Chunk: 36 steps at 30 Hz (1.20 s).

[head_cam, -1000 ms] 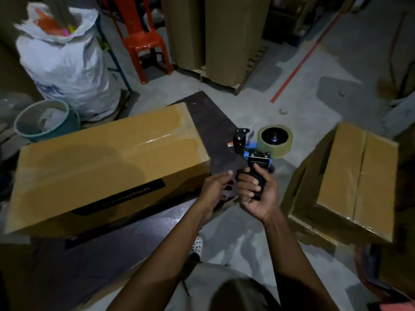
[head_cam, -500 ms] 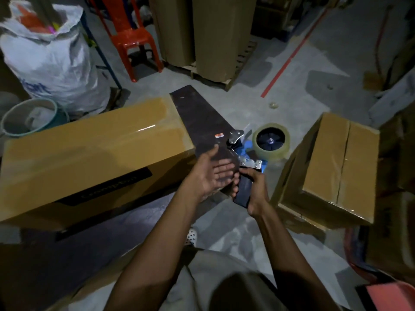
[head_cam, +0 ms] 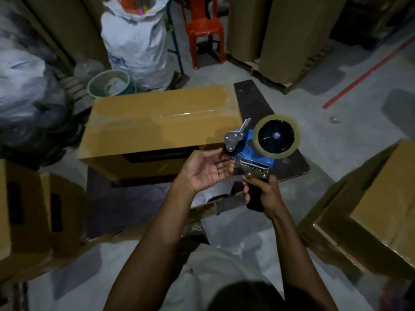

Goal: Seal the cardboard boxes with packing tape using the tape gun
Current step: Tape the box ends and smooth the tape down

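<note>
Tape gun is up in the air in front of me, between my two hands, over the near right corner of the long box. My right hand grips its black handle from below, fingers wrapped round it. The tape roll stands above that hand and a little to the right. My left hand lies palm up with loose fingers just left of the gun's head, fingertips at the front roller; I cannot tell whether they press on it.

The long box lies across a dark board on the floor, with a glossy strip of tape along its top. A second box stands to my right and a third box to my left, with grey floor between them on my side. Beyond the long box are a white sack, a bucket and a red chair.
</note>
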Tool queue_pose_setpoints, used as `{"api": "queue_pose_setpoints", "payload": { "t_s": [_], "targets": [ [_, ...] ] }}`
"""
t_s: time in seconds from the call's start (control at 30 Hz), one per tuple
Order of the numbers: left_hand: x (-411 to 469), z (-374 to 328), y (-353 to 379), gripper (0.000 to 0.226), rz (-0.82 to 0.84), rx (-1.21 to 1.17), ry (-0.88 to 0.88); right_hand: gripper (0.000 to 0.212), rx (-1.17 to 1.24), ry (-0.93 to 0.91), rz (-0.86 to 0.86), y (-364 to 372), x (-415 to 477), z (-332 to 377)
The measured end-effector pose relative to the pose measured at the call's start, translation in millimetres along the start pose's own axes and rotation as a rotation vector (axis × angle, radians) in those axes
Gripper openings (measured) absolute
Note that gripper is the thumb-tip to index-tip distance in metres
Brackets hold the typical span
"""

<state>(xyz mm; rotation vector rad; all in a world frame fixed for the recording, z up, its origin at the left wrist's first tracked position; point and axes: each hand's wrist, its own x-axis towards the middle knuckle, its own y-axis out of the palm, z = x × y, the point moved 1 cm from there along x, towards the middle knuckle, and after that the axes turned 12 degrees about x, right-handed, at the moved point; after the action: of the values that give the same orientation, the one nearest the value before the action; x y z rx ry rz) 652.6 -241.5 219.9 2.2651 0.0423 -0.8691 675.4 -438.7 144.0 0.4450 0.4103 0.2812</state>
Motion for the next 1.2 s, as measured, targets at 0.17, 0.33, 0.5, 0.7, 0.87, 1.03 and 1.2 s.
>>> {"api": "queue_pose_setpoints", "payload": {
  "t_s": [0.17,0.33,0.5,0.7,0.87,1.03,1.2],
  "targets": [
    [-23,-14,-28,0.041,-0.064,-0.029,0.053,0.018,-0.041,0.042,0.143,45,2,-2],
    [-48,-29,-59,0.020,-0.054,-0.105,0.133,0.020,-0.067,0.062,0.180,89,10,-9],
    [-78,-64,-104,0.032,-0.037,-0.100,0.139,0.026,-0.069,0.110,0.217,145,23,-23],
    [-124,-115,-194,0.064,-0.036,-0.047,0.117,0.015,-0.121,0.094,0.296,237,36,-61],
    [-160,-149,-253,0.034,-0.207,0.465,0.083,0.020,-0.118,0.093,0.314,297,42,-93],
    [-181,-193,-293,0.032,-0.458,0.867,0.197,0.019,-0.139,0.062,0.307,338,43,-120],
    [-171,-202,-320,0.039,-0.564,0.823,0.260,0.011,-0.136,0.026,0.260,363,41,-130]
  ]
}}
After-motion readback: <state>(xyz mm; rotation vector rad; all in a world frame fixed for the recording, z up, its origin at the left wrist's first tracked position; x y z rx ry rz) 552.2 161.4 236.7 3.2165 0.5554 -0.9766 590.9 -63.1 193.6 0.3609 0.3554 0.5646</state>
